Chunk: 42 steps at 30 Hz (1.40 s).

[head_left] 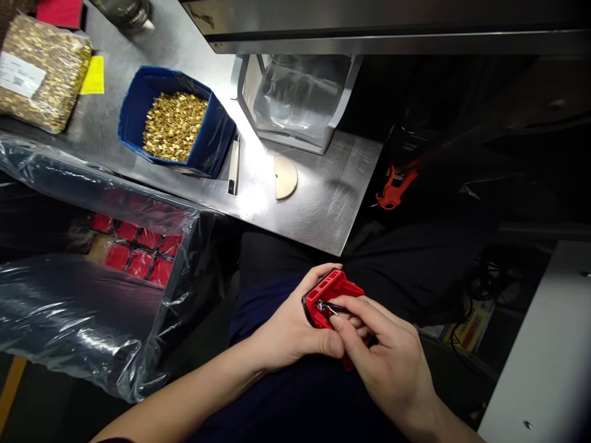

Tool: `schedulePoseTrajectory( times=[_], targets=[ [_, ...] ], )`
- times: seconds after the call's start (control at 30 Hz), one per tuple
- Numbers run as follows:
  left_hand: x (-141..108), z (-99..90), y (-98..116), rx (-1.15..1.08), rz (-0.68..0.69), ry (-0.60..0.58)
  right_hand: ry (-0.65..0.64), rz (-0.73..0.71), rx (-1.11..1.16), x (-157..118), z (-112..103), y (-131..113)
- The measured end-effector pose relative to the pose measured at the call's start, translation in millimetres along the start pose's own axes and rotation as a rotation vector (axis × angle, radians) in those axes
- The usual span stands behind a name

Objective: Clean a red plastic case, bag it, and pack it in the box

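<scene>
The small red moulded plastic housing (333, 297) sits over the person's lap, below the near edge of the desk, clasped from the left side by the left hand (290, 329) with thumb along its lower face and fingers curled over the top. The right hand (392, 363) meets it from the right; its thumb and forefinger are pinched on a small dark metal part (329, 307) set at an opening in the housing's face. What kind of part it is cannot be told at this size.

Nothing lies under the hands but dark cloth and floor, so a pinch that slips would likely lose the tiny part out of sight. A part pressed in crooked could jam or mark the plastic.

Beyond the knees runs the brushed steel desk (323, 203), carrying a blue open bin of small brass pieces (174, 125), a clear bag of the same brass pieces (39, 71), a pale wooden half-disc (285, 176), a slim white tool (234, 166) and a clear plastic guard box (295, 101). To the left stands a plastic-lined crate of red housings (138, 249). An orange clip (393, 188) hangs in the dark at right.
</scene>
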<state>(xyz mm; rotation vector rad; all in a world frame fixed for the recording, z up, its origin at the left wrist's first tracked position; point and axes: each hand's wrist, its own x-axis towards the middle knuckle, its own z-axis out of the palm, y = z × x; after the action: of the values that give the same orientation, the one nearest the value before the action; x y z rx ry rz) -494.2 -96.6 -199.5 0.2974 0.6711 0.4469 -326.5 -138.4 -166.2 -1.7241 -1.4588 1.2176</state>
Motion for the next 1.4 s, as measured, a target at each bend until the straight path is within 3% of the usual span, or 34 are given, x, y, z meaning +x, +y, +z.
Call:
schedulePoseTrajectory(
  times=[0.2, 0.3, 0.43, 0.57, 1.0, 1.27, 1.33, 1.4],
  targets=[
    [0, -1.5, 1, 0.018, -0.009, 0.025, 0.052, -0.030, 0.011, -3, -2, 3],
    [0, -3.7, -1, -0.006, -0.012, 0.015, 0.121, -0.234, -0.054, 1, -19, 7],
    [1, -4.7, -2, -0.049, -0.046, -0.081, -0.049, -0.563, -0.234, 15, -43, 11],
    [3, -3.1, 1, -0.037, -0.088, -0.165, -0.179, -0.695, -0.294, 24, -48, 14],
    [4, -6.4, 0, -0.023, -0.095, -0.159, -0.188, -0.726, -0.277, 25, -43, 22],
    [7, -7.9, 4, 0.010, -0.085, -0.230, -0.174, -0.747, -0.333, 22, -42, 24],
    [8, -8.7, 3, 0.004, -0.095, -0.262, -0.124, -0.744, -0.326, 22, -42, 23],
    [8, -10.2, 3, 0.005, -0.100, -0.260, 0.010, -0.680, -0.289, 23, -43, 22]
  ],
)
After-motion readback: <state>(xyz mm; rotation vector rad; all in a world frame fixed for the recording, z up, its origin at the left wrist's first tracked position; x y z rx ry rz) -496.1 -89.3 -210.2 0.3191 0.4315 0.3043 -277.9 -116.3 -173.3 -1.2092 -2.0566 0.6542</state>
